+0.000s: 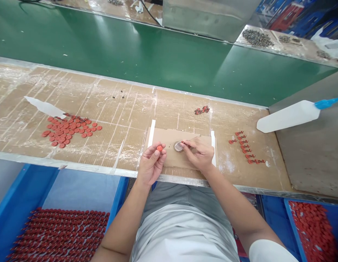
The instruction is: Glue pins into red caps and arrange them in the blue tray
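My left hand (152,160) pinches a small red disc (159,148) above the left part of a taped cardboard sheet (171,160). With fingertips together, my right hand (198,153) holds a small dark red part (182,142) over a small round clear container (178,146) on the sheet. Loose red discs (62,133) lie in a pile at the left, with a white strip (45,107) beside them. Several red pieces with dark stems (244,146) are set out at the right. A small cluster of dark red parts (202,110) lies behind the sheet.
A white bottle with a blue nozzle (290,116) leans by the metal wall (316,156) at the right. Behind the table runs a green belt (117,54). Below the front edge are a blue bin with rows of red parts (62,233) and another with red pieces (313,225).
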The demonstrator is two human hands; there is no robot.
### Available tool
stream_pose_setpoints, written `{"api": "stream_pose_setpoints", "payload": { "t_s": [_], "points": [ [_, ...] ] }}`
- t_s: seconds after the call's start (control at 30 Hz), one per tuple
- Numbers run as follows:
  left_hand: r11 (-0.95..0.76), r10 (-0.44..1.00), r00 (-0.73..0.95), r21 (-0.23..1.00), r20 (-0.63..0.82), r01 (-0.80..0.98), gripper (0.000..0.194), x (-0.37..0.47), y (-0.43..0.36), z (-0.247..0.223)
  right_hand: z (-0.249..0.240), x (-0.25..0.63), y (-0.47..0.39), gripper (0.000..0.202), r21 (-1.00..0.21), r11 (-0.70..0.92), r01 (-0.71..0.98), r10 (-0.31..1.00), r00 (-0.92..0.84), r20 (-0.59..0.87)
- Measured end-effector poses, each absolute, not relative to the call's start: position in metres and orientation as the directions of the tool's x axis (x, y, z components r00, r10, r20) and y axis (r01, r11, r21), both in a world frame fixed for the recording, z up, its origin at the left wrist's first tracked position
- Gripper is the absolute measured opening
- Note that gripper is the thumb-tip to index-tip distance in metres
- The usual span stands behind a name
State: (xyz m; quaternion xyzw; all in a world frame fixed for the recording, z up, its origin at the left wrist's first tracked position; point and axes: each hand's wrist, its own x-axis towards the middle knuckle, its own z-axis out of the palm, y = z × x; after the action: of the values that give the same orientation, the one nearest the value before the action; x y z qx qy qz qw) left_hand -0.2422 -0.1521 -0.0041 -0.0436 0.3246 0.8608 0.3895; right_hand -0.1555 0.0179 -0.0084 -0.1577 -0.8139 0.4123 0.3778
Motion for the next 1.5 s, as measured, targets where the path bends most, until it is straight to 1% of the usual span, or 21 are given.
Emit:
{"api": "stream_pose_setpoints", "payload": {
  "t_s": [0.23,0.3,0.37,0.43,0.53,0.6,0.7,0.83,0.97,1.1,1.5],
  "points": [
    [-0.494,0.644,-0.694,0.517,-0.323,-0.699,0.027,-0.242,-0.153,-0.004,-0.009,-0.156,0.018,0.018,-0.785,0.613,-0.086,0.542,-0.677,0.497],
    [-0.498,0.647,-0.696,0.517,-0.313,-0.696,0.027,-0.242,-0.153,-0.004,-0.007,-0.156,0.017,0.019,-0.795,0.598,-0.098,0.557,-0.663,0.501],
    [-0.501,0.643,-0.702,0.525,-0.306,-0.688,0.027,-0.242,-0.152,-0.003,-0.004,-0.156,0.015,0.019,-0.825,0.555,-0.104,0.600,-0.637,0.484],
    [-0.500,0.638,-0.706,0.531,-0.308,-0.684,0.027,-0.241,-0.152,-0.002,0.001,-0.155,0.012,0.017,-0.895,0.437,-0.090,0.687,-0.609,0.396],
    [-0.481,0.634,-0.694,0.528,-0.341,-0.700,0.027,-0.238,-0.153,0.003,0.010,-0.153,0.007,0.021,-0.988,0.130,-0.083,0.800,-0.580,0.154],
    [-0.463,0.635,-0.677,0.518,-0.373,-0.720,0.025,-0.234,-0.153,0.008,0.017,-0.150,0.002,0.025,-0.992,-0.038,-0.118,0.812,-0.583,0.038],
    [-0.435,0.638,-0.652,0.506,-0.410,-0.744,0.023,-0.228,-0.153,0.016,0.028,-0.145,-0.007,0.024,-0.974,-0.155,-0.164,0.790,-0.612,-0.023],
    [-0.399,0.664,-0.616,0.495,-0.425,-0.772,0.024,-0.219,-0.152,0.023,0.040,-0.139,-0.022,0.020,-0.971,-0.172,-0.168,0.763,-0.646,-0.024],
    [-0.390,0.689,-0.601,0.491,-0.405,-0.779,0.023,-0.213,-0.151,0.024,0.046,-0.137,-0.036,0.019,-0.975,-0.137,-0.175,0.764,-0.645,0.009],
    [-0.383,0.715,-0.587,0.490,-0.379,-0.783,0.019,-0.209,-0.149,0.024,0.047,-0.137,-0.045,0.019,-0.972,-0.155,-0.175,0.746,-0.666,0.001],
    [-0.374,0.702,-0.602,0.521,-0.382,-0.767,0.021,-0.205,-0.149,0.027,0.047,-0.134,-0.052,0.018,-0.976,-0.123,-0.181,0.736,-0.676,0.033]
  ]
}}
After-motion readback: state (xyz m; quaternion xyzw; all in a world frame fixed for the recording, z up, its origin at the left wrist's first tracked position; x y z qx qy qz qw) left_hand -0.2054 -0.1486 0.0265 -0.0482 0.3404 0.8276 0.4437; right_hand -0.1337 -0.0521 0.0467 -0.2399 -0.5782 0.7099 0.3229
